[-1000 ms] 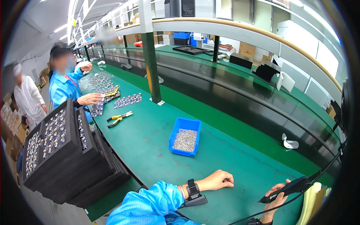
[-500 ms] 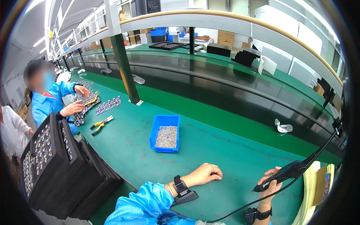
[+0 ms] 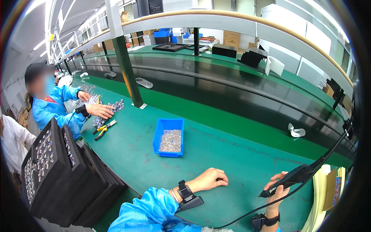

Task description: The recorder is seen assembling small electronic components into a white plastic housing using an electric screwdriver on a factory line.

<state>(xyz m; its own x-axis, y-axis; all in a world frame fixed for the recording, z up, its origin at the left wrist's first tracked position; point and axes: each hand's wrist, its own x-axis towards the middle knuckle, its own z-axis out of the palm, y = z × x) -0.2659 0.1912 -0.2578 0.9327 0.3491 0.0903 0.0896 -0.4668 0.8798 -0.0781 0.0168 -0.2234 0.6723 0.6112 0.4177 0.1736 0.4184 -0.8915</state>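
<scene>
A co-worker's hand [image 3: 101, 111] has shifted right, over boards [image 3: 118, 104]. On the tabletop [image 3: 216, 149] stands a bin [image 3: 169, 124]; toward the near right corner, a driver [image 3: 294, 178] is clamped in the right hand's [image 3: 278, 196] grip; the left hand [image 3: 210, 180] rests, fingers curled together. Apparently a ready pause; the next move calls for aiming the driver.

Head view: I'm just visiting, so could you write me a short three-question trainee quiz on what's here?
1. What lies in the blue bin?
2. True or false: the left hand is inside that bin.
3. The right hand holds: a) pliers, b) a corded black tool, c) nothing.

Key:
1. Many small silvery pieces.
2. False; the left hand is outside the bin, nearer the wearer.
3. b
</scene>
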